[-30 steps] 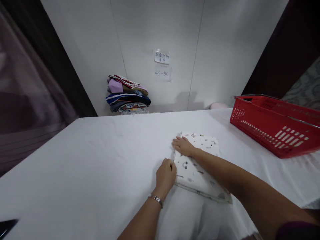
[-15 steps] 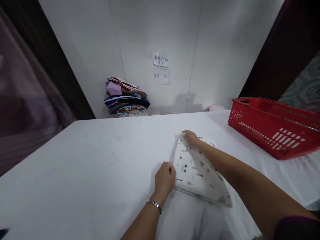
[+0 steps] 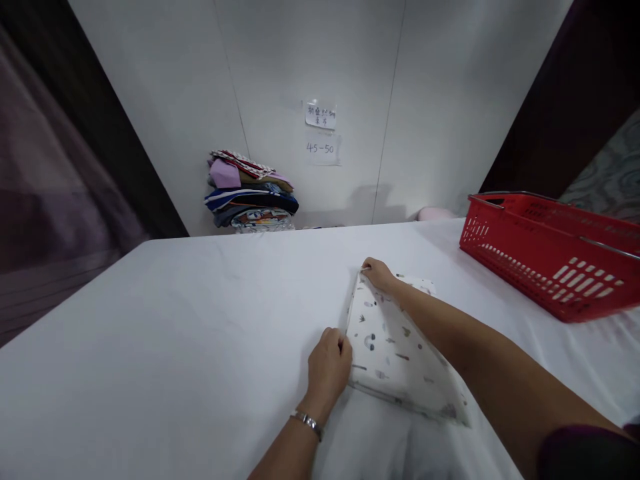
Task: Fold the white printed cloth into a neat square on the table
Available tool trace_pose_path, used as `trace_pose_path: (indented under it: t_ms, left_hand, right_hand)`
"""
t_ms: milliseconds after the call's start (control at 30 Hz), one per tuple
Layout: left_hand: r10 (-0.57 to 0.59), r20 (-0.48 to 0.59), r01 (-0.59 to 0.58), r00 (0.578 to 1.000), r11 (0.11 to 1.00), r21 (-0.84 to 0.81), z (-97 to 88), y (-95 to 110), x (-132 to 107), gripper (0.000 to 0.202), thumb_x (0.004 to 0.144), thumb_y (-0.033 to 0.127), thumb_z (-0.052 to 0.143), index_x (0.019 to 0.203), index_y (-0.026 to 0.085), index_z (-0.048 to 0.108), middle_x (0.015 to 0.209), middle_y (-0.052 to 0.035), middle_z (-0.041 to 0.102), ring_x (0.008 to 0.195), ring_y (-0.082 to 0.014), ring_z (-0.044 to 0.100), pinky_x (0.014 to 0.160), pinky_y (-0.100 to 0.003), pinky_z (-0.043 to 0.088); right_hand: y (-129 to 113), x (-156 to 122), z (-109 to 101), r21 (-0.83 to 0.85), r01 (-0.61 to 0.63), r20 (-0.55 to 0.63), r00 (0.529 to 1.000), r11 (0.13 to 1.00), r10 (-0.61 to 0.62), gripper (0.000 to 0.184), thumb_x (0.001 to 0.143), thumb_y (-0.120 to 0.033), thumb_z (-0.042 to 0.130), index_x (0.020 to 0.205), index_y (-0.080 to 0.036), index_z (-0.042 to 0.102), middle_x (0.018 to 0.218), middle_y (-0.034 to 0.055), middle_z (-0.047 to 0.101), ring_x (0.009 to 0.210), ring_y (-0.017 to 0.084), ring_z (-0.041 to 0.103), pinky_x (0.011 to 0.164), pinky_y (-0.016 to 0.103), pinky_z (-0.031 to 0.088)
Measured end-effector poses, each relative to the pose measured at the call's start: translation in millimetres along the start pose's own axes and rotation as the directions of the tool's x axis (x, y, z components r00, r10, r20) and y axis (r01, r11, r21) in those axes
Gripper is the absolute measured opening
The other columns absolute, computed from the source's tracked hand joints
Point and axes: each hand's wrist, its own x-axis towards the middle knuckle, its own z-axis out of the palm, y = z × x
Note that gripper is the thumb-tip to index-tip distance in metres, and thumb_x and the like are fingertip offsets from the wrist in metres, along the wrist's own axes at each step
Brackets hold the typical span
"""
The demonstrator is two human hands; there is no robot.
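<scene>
A white cloth [image 3: 387, 347] with small printed rainbows and other motifs lies folded in layers on the white-covered table [image 3: 200, 340]. My right hand [image 3: 379, 273] pinches its far left corner, and my right forearm crosses over the cloth's right side, hiding part of it. My left hand [image 3: 330, 363] is closed at the cloth's left edge, nearer to me, with its fingers curled against that edge. A metal bracelet [image 3: 307, 423] circles my left wrist. The cloth's near right corner is blurred.
A red plastic basket [image 3: 540, 267] with metal handles stands at the right of the table. Behind the table's far edge rises a stack of folded fabrics [image 3: 253, 193]. Two paper notes [image 3: 323, 148] are stuck to the wall. Something pink [image 3: 435, 213] shows beyond the far edge.
My right hand's fingers have closed on the far left corner of the cloth. My left hand stays at the left edge. The cloth's near right corner has shifted slightly toward me.
</scene>
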Motion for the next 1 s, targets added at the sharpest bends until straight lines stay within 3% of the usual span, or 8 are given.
trace_pose_path:
  t_ms: [367, 567, 733, 900, 1000]
  left_hand:
    - [-0.015, 0.016, 0.015, 1.000, 1.000, -0.007, -1.2, 0.6, 0.3, 0.019, 0.084, 0.022, 0.039, 0.066, 0.020, 0.040, 0.071, 0.0017, 0.049, 0.061, -0.0107, 0.044, 0.056, -0.025, 0.027]
    - [0.002, 0.003, -0.002, 1.000, 1.000, -0.009, -0.3, -0.5, 0.7, 0.019, 0.085, 0.022, 0.038, 0.066, 0.020, 0.040, 0.071, 0.0015, 0.049, 0.062, -0.0110, 0.044, 0.056, -0.025, 0.027]
    - [-0.009, 0.007, 0.009, 1.000, 1.000, -0.016, 0.1, -0.4, 0.6, 0.019, 0.084, 0.023, 0.039, 0.065, 0.020, 0.040, 0.071, 0.0019, 0.049, 0.061, -0.0108, 0.044, 0.056, -0.024, 0.027]
    - [-0.003, -0.002, 0.003, 1.000, 1.000, -0.015, -0.1, 0.2, 0.4, 0.020, 0.085, 0.023, 0.039, 0.065, 0.020, 0.040, 0.070, 0.0020, 0.049, 0.060, -0.0105, 0.044, 0.055, -0.025, 0.027]
    - [-0.009, 0.003, 0.009, 1.000, 1.000, -0.013, -0.3, 0.3, 0.6, 0.019, 0.084, 0.022, 0.039, 0.065, 0.020, 0.041, 0.070, 0.0019, 0.049, 0.061, -0.0105, 0.044, 0.056, -0.025, 0.028]
  right_hand:
    - [2.8, -0.6, 4.0, -0.053, -0.004, 0.089, 0.996, 0.999, 0.009, 0.031, 0.084, -0.029, 0.049, 0.111, -0.018, 0.061, 0.115, 0.0112, 0.063, 0.106, 0.026, 0.056, 0.089, 0.034, 0.040]
    - [-0.5, 4.1, -1.9, -0.033, -0.042, 0.087, 0.995, 0.999, 0.045, 0.023, 0.079, -0.025, 0.053, 0.095, -0.017, 0.067, 0.098, 0.0091, 0.069, 0.091, 0.023, 0.062, 0.078, 0.029, 0.044]
    - [-2.5, 4.3, 3.8, -0.018, -0.035, 0.036, 0.999, 0.999, 0.036, 0.024, 0.084, -0.025, 0.045, 0.098, -0.017, 0.064, 0.097, 0.0056, 0.068, 0.089, 0.018, 0.061, 0.075, 0.025, 0.043]
    - [-1.4, 4.5, 7.8, -0.067, -0.021, 0.058, 0.998, 0.998, 0.025, 0.021, 0.084, -0.027, 0.047, 0.094, -0.019, 0.064, 0.094, 0.0054, 0.068, 0.087, 0.019, 0.061, 0.073, 0.026, 0.043]
    - [-4.5, 2.9, 4.8, -0.114, 0.000, 0.069, 0.998, 0.993, 0.008, 0.022, 0.086, -0.028, 0.046, 0.095, -0.019, 0.064, 0.096, 0.0078, 0.068, 0.092, 0.022, 0.060, 0.080, 0.032, 0.042]
